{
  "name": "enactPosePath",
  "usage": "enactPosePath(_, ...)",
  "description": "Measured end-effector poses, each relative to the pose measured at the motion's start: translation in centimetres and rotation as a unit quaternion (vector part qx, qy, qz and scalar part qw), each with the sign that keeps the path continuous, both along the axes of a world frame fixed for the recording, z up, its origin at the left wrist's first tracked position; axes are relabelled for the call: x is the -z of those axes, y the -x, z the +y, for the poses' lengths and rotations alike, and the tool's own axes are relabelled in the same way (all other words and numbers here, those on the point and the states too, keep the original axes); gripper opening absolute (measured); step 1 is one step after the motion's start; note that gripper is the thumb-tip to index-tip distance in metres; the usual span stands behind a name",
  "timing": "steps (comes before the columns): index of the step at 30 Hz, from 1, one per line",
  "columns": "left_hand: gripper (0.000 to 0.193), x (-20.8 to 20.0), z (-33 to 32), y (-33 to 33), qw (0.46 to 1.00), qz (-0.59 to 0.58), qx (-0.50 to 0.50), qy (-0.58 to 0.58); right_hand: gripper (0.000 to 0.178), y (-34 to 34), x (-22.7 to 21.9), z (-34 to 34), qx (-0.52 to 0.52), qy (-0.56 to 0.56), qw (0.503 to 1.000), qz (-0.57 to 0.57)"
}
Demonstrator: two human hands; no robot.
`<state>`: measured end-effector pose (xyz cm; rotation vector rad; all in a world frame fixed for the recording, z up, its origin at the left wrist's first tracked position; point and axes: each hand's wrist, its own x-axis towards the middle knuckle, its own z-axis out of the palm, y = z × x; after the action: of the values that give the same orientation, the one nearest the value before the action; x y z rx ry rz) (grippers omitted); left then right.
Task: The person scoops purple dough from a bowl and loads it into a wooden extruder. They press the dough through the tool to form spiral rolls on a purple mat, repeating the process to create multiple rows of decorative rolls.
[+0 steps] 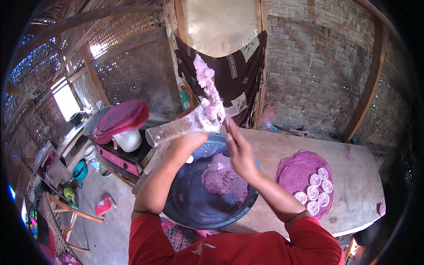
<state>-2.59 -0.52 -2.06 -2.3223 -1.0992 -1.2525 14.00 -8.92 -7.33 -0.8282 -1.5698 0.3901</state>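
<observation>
My left hand [192, 139] grips a clear plastic tube [172, 132] tilted above the basin; part of its fingers is hidden behind the tube. A long, ragged strip of pale pink dough [207, 84] stands up from the tube and clings to its side. My right hand [242, 157] is beside the tube's right part, its fingers stretched upward close to the dough. Below both hands, a wide dark basin [181, 203] holds a large lump of mauve dough [223, 179].
On the wooden table [353, 176] right of the basin lies a round purple woven mat [293, 172] with several pale pink swirled rosettes [312, 192]. At left, a stack of magenta mats [123, 119] sits over a white pot [129, 141] on a stove [117, 160]. A wooden chair [73, 212] stands lower left.
</observation>
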Motion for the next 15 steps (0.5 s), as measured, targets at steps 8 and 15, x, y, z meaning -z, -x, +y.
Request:
enactPosePath(8,0.029,-0.7,3.5,3.5,0.996,0.028,-0.087,-0.017,0.035,-2.7,0.7,-2.5,0.013,0.13,0.987,-0.098)
enactPosePath(15,0.022,1.4,0.3,2.5,0.978,0.154,-0.05,-0.133,0.039,-5.9,-8.3,-4.9,0.244,0.027,0.769,-0.59)
